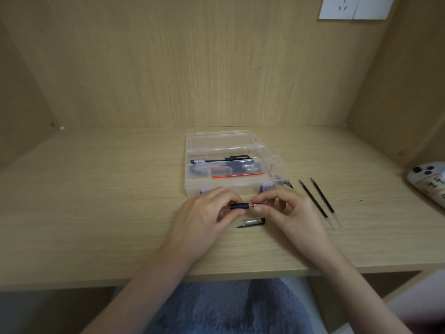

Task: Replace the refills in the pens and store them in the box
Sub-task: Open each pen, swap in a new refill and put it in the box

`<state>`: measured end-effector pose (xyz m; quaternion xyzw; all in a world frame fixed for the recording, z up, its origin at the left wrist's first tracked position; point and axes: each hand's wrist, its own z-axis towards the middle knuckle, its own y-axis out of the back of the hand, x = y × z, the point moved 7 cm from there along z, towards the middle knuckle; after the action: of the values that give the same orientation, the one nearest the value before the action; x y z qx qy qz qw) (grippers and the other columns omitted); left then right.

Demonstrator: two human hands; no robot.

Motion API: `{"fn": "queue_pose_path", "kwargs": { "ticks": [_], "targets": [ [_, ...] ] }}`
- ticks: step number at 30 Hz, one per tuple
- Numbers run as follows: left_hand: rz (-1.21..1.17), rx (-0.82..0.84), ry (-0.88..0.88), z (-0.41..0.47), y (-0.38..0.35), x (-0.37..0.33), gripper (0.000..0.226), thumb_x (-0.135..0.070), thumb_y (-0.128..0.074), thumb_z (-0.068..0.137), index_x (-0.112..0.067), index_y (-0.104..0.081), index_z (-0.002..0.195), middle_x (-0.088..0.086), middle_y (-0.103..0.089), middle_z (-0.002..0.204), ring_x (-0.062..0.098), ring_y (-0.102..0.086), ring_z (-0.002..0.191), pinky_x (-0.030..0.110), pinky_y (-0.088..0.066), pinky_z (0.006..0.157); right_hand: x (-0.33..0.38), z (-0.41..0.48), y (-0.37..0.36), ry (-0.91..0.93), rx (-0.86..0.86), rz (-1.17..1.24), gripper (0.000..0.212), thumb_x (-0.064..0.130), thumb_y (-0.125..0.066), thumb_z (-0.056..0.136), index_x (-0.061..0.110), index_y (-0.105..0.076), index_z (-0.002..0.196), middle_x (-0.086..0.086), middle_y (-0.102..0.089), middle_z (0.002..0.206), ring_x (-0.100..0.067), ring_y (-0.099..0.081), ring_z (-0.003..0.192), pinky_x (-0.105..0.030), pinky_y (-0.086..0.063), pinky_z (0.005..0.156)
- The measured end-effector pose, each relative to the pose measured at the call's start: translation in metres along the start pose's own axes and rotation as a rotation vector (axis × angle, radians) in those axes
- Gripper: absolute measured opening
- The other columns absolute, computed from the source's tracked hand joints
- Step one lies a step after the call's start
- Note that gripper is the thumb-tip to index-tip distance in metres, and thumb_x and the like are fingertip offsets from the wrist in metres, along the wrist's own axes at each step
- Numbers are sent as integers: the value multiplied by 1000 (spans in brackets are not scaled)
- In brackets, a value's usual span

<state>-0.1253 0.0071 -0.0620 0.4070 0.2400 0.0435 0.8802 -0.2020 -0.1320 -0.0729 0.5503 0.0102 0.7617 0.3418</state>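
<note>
A clear plastic box [192, 189] with purple latches stands open at the middle of the desk, with several pens [224, 165] and a loose red refill [238, 175] inside. Just in front of it my left hand [204, 213] grips a red pen with a black grip sleeve [239, 206], held level. My right hand [286, 208] pinches the pen's tip end between thumb and fingers. A pen cap with a black clip [252, 222] lies on the desk under my hands. Two black refills [320, 203] lie to the right.
More dark refill ends [287, 183] lie beside the box's right corner. A white phone in a patterned case [431, 182] rests at the desk's right edge. Wooden walls close in the back and sides. A wall socket [354, 7] sits at top right.
</note>
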Motion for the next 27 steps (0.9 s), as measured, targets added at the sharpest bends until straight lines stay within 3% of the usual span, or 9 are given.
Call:
{"fn": "queue_pose_path", "kwargs": {
  "ticks": [4, 12, 17, 24, 27],
  "targets": [
    [24, -14, 18, 0, -1, 3, 30, -51, -42, 88, -29, -63, 89, -17, -63, 84, 2, -58, 73, 28, -48, 60, 2, 0, 2, 24, -18, 11, 18, 3, -75, 74, 19, -71, 80, 3, -62, 78, -5, -52, 73, -14, -38, 70],
    [20, -79, 71, -1, 6, 8, 23, -48, -47, 86, -32, -62, 91, -20, -61, 88, 1, -56, 70, 28, -48, 63, -2, 1, 11, -32, -142, -23, 14, 10, -72, 80, 24, -70, 83, 18, -61, 73, 0, -50, 67, -9, -35, 64],
    [2, -137, 126, -2, 10, 13, 12, -39, -59, 87, -29, -63, 91, -21, -61, 88, -1, -56, 78, 13, -41, 64, -4, 0, 16, -49, -197, -72, 8, 13, -69, 83, 20, -70, 86, 16, -57, 69, 1, -48, 65, -10, -35, 63],
    [-26, -123, 92, -2, 7, 11, 15, -41, -55, 86, -29, -61, 93, -20, -60, 90, -3, -54, 79, 15, -42, 66, -5, 1, -5, 67, 26, -385, 8, 32, -70, 80, 27, -73, 86, 17, -63, 85, -2, -42, 96, -13, -32, 85],
    [-39, -98, 58, -1, 6, 8, 18, -43, -52, 87, -29, -61, 94, -21, -59, 90, -3, -52, 78, 15, -42, 66, -3, 2, -1, 34, -3, -277, 17, 37, -68, 78, 27, -74, 91, 16, -65, 88, -3, -44, 99, -10, -31, 85]
  ]
}}
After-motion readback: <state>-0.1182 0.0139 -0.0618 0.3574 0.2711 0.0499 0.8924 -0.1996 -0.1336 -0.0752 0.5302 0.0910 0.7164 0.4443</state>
